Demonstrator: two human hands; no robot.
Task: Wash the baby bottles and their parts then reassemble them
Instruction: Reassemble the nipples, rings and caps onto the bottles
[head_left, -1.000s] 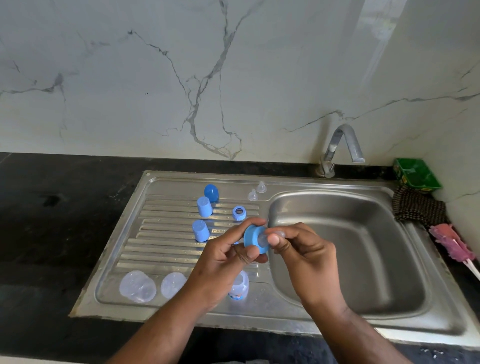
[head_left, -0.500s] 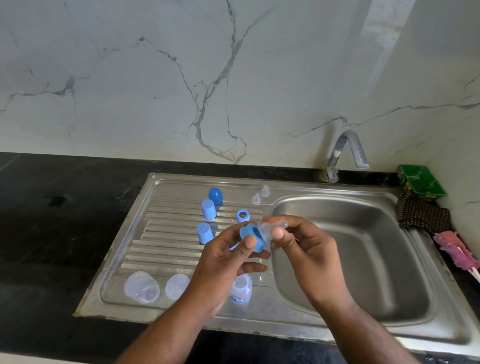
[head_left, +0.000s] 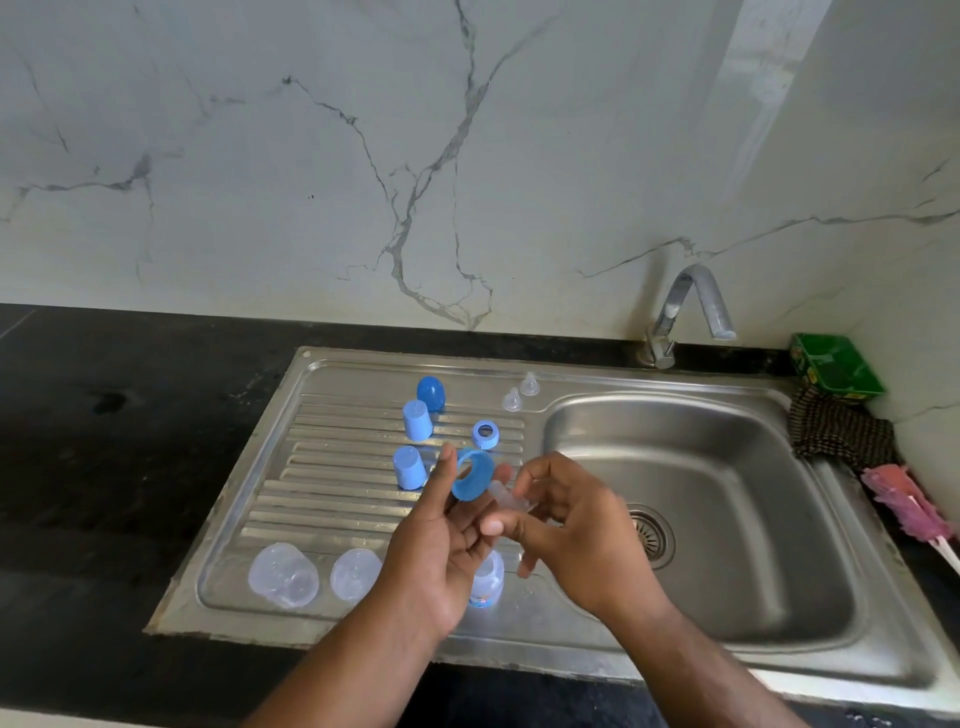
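Holding the blue collar ring (head_left: 471, 475) steady in the left hand (head_left: 447, 540), seat the clear teat (head_left: 506, 496), pinched by the right hand (head_left: 571, 535), squarely through it.

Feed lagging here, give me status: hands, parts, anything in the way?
Left hand holds blue collar ring. Right hand pinches clear teat, not yet seated in the ring. Other parts spread on drainboard; nothing in the way.

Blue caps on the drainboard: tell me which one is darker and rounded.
The dome cap farthest back, nearest the wall. It is deeper blue and rounded; the two pale caps before it are flat-topped.
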